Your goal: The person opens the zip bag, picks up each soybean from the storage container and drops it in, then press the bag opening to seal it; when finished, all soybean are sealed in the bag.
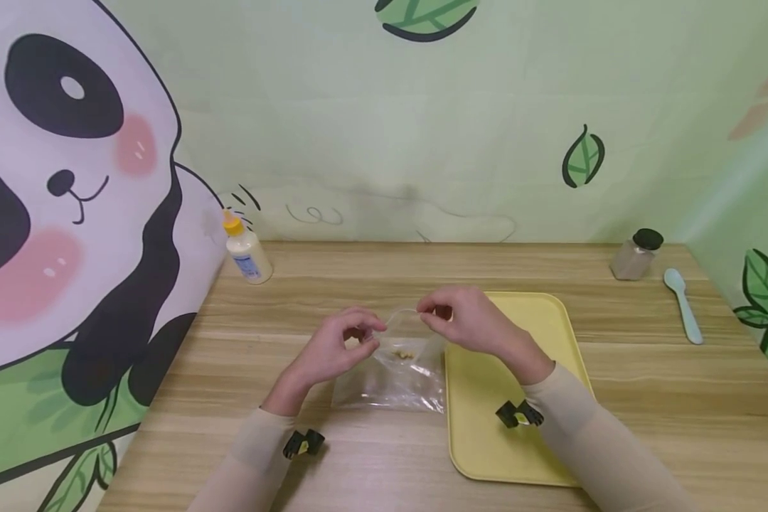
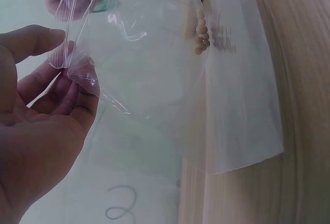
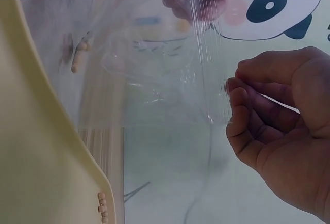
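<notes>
A clear zip bag [image 1: 390, 384] hangs by its top edge between my two hands, its lower part near the tabletop. Small light-brown pieces [image 2: 201, 37] are clustered low inside the bag. My left hand [image 1: 333, 347] holds one end of the zip edge, with its fingers behind the plastic and its thumb at the front in the left wrist view. At the opposite end, my right hand [image 1: 470, 320] pinches the edge between thumb and fingertips. The zip strip [image 3: 206, 69] runs in fine ridges between the hands. Its mouth looks slightly parted in the head view.
Under my right forearm lies a yellow tray [image 1: 486, 448]. More light-brown pieces [image 3: 102, 207] show by its rim in the right wrist view. A yellow-capped bottle [image 1: 248, 256] stands back left. A black-lidded jar [image 1: 633, 257] and a pale blue spoon [image 1: 683, 306] are at right.
</notes>
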The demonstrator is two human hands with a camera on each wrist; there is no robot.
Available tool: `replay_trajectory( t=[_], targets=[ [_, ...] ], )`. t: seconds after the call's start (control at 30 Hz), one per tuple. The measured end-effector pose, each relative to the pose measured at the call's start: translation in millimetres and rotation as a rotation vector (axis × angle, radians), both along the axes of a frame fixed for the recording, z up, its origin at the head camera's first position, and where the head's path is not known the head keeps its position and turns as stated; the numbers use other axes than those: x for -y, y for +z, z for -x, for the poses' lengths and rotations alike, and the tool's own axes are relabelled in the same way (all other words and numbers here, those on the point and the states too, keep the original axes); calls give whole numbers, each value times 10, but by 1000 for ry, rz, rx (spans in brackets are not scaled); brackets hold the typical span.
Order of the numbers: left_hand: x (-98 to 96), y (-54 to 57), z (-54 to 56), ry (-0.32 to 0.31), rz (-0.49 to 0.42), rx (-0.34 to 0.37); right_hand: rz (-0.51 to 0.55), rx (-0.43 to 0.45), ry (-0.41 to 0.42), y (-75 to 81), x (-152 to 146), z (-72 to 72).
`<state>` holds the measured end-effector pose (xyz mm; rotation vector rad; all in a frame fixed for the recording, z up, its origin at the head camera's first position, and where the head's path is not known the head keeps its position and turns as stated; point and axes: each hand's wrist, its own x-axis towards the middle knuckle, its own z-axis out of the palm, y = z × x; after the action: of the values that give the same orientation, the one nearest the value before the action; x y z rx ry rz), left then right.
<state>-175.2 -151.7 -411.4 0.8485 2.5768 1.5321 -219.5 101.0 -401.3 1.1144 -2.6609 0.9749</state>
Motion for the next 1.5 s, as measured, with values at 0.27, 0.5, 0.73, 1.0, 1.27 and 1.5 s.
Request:
replay_trajectory(
  t=[0.27, 0.5, 0.73, 1.0, 1.27, 1.5],
  targets=[
    [9, -42, 19, 0, -2, 0, 10, 9, -28, -8, -56, 80],
    [7, -27, 13, -10, -5, -6, -1, 14, -75, -59, -121, 170],
    [3, -4, -11, -9, -4, -14, 34, 64, -103, -122, -189, 268],
    [4, -13, -3, -17, -2, -22, 41, 104, -152, -210, -249, 363],
    [3, 1, -7, -13, 4, -16, 14, 137, -204, -350, -323, 499],
    [3, 17, -14, -11, 9, -16, 0, 181, -241, -464, -388, 583]
  ],
)
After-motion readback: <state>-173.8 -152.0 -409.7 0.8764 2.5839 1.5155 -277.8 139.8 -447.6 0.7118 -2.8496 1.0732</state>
